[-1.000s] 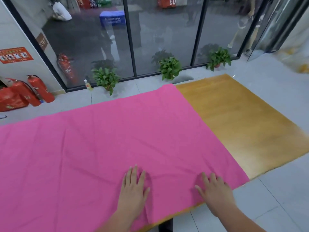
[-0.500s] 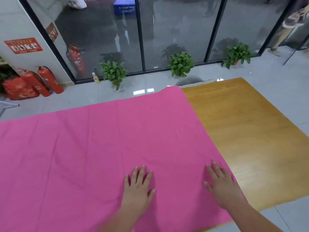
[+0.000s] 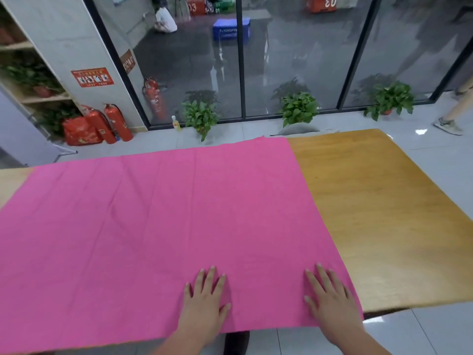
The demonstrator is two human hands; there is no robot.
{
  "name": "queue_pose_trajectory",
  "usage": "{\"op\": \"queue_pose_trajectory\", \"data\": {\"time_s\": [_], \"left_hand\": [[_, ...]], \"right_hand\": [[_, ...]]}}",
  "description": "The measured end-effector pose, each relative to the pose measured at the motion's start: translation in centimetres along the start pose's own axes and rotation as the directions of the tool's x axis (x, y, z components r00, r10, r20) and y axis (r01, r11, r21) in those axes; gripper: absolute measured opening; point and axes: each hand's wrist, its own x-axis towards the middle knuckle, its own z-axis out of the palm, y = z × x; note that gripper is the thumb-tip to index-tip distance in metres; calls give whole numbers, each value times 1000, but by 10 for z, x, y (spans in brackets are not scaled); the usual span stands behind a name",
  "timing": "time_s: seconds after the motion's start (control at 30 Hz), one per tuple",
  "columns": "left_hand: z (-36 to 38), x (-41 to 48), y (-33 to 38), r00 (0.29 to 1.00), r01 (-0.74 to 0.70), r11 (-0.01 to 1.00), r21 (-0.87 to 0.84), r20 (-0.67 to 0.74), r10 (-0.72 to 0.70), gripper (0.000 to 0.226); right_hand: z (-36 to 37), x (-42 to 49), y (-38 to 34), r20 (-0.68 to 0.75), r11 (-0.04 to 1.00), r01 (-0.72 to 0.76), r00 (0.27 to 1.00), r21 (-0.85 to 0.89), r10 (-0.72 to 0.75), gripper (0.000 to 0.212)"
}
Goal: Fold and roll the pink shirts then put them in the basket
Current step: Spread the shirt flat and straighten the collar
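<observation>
Found pink shirt (image 3: 179, 226) spread flat over wooden table (image 3: 384, 213), hem at near edge. Noted left hand (image 3: 204, 301) and right hand (image 3: 330, 303) pressed flat on it, fingers straight, gripping nothing. Judged thin, limp, light; best pinched at corners.

We hold our left hand (image 3: 204, 301) flat, palm down, its fingers (image 3: 211, 276) straight, slightly spread and pointing away from us. Our right hand (image 3: 331, 301) lies flat likewise, well to the right of those fingers, thumb turned toward them.

Flat hands (image 3: 204, 301) on pink cloth (image 3: 163, 226)
</observation>
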Motion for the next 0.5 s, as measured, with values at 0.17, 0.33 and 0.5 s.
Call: {"op": "queue_pose_trajectory", "data": {"time_s": [0.17, 0.33, 0.5], "left_hand": [[12, -34, 18, 985, 171, 984, -41, 12, -170, 78], [13, -67, 27, 989, 151, 976, -156, 9, -151, 77], [-2, -91, 5, 978, 204, 960, -193, 3, -208, 76]], "right_hand": [[-15, -19, -7, 1, 1000, -7, 1000, -9, 7, 69], [-1, -45, 1, 8, 999, 48, 999, -10, -48, 71], [-11, -46, 4, 3, 999, 23, 1000, 44, -23, 66]]}}
